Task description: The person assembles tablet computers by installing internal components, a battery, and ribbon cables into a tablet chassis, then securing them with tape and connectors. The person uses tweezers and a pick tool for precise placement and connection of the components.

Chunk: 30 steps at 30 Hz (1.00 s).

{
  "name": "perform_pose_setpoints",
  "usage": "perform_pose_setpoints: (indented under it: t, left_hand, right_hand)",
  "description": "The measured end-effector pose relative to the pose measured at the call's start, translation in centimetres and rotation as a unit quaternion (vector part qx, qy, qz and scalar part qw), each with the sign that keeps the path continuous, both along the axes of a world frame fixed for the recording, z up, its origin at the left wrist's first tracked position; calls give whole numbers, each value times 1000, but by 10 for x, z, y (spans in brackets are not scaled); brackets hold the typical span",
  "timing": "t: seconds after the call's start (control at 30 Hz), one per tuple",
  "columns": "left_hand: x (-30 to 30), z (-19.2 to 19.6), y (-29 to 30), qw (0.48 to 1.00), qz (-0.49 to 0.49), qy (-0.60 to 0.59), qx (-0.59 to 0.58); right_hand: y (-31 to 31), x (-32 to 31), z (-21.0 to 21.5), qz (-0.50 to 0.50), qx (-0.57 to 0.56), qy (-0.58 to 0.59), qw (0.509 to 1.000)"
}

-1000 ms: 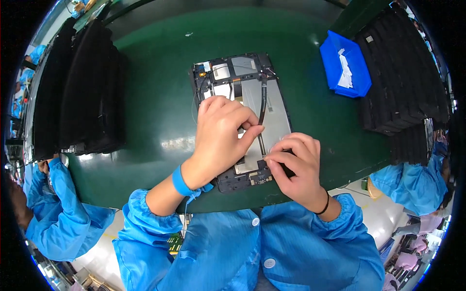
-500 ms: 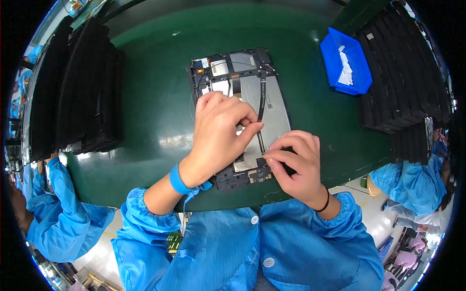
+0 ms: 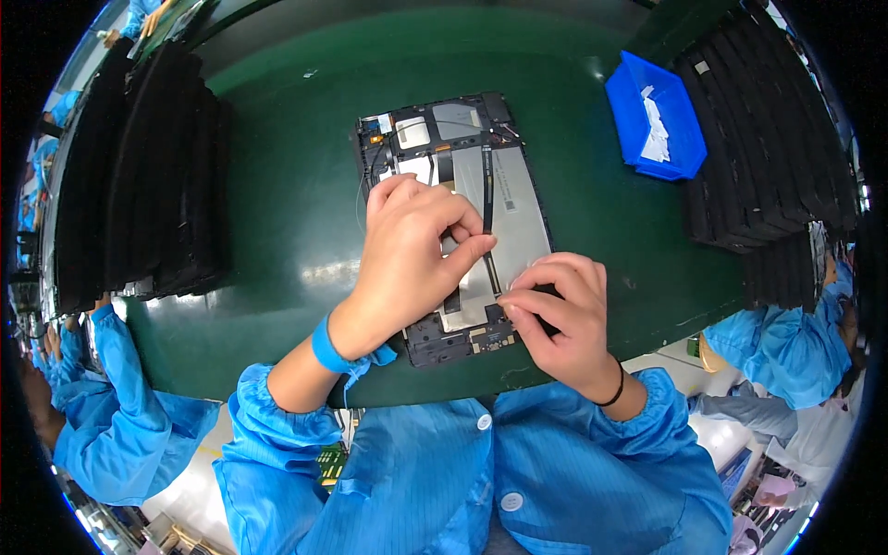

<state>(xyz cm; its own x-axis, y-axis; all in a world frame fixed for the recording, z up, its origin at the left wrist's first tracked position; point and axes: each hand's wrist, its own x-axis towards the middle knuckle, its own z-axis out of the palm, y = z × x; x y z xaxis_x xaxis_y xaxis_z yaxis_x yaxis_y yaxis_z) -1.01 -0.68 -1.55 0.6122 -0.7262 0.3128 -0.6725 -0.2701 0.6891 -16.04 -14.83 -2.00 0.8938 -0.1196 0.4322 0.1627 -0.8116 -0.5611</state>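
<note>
Since the earlier frame almost nothing moved; both my hands stay over the opened tablet [image 3: 453,222], which lies flat on the green table [image 3: 277,231] in front of me. My left hand [image 3: 407,259] pinches the thin black flat cable [image 3: 487,190] between thumb and fingers. My right hand [image 3: 560,319] presses its fingertips on the lower edge near the small board; if it grasps something, I cannot tell. I judge the cable is soft and fragile, so hold it by its end only. To the right stands a blue bin [image 3: 638,120], and black tray stacks [image 3: 148,176] stand at the left.
</note>
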Motion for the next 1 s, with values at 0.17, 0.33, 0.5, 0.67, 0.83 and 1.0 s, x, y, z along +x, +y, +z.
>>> perform_pose_setpoints:
  t: [0.17,0.33,0.5,0.67,0.83,1.0]
  left_hand:
    - [0,-2,-2,1000,-5,-11,-17]
    - [-3,-3,-2,998,1,-51,-23]
    - [-4,-2,-3,998,4,-69,-5]
    - [-5,-2,-2,997,5,-74,-7]
    - [-6,-1,-2,997,14,-81,5]
    - [-6,-1,-3,996,10,-87,-10]
  right_hand:
    - [0,1,1,-1,-6,-4,1000]
    - [0,1,2,0,-11,3,1000]
    - [0,2,2,1,-12,-3,1000]
    - [0,1,1,0,-14,-1,1000]
    - [0,1,2,-1,-9,1,1000]
    - [0,2,0,-5,-13,-3,1000]
